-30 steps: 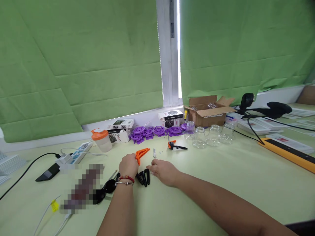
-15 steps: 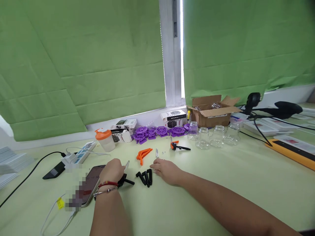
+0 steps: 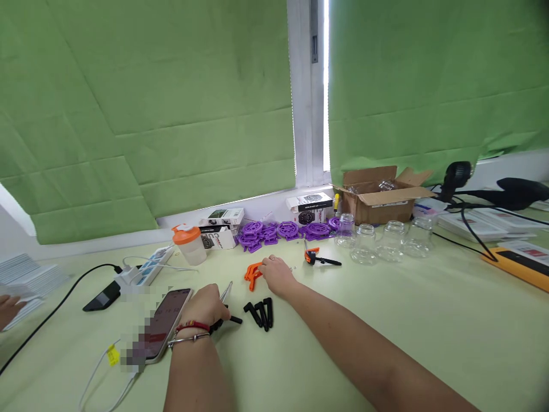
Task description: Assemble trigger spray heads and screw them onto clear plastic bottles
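My left hand (image 3: 206, 307) is closed around a black plastic piece (image 3: 235, 319) with a black bar sticking out to the right. Thin metal rods (image 3: 226, 292) rise beyond its fingers. My right hand (image 3: 277, 274) reaches to the orange plastic parts (image 3: 252, 276), its fingers bent on their right end; the fingertips are partly hidden. Between the hands, several black L-shaped handles (image 3: 260, 313) lie side by side. Farther right rests an orange and black piece (image 3: 319, 259) with a metal rod and a long black arm.
A phone (image 3: 167, 323) with a cable lies left of my left hand. Behind stand a shaker bottle (image 3: 190, 246), a power strip (image 3: 148, 269), purple wheel-like parts (image 3: 287, 230), glass jars (image 3: 392, 243) and an open carton (image 3: 377, 212). Another person's hand (image 3: 8, 309) shows at the left edge.
My right hand has moved forward from the metal rods on the table to the orange parts. My left hand has turned slightly around the black piece. Another person's hand has appeared at left.
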Motion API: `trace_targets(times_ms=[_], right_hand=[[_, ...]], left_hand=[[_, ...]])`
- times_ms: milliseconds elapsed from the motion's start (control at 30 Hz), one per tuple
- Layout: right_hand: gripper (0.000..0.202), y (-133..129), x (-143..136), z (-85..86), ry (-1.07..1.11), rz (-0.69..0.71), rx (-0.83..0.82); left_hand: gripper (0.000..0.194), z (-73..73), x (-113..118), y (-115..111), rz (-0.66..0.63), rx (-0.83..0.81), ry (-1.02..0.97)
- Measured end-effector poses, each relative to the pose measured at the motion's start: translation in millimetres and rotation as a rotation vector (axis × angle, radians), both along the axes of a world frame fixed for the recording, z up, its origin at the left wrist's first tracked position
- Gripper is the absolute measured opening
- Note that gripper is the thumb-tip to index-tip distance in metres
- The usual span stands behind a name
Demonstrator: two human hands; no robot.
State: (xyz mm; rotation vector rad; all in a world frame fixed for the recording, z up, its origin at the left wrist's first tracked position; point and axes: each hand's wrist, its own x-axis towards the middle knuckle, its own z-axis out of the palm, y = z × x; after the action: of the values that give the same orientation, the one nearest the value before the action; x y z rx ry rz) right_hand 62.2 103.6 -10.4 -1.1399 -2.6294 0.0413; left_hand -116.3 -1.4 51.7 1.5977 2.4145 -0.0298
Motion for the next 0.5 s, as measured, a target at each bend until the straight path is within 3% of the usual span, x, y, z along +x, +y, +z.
trace_targets(times_ms=[333, 500], right_hand=[[0.022, -11, 9, 7.9, 0.129, -0.180, -0.088], [0.015, -10, 45, 13.6, 0.579, -0.366, -0.301]], left_hand=[[0.011, 6.1, 5, 3, 0.098, 0.169, 0.065], [0.025, 17.8, 7, 0, 0.198, 0.422, 0.077]])
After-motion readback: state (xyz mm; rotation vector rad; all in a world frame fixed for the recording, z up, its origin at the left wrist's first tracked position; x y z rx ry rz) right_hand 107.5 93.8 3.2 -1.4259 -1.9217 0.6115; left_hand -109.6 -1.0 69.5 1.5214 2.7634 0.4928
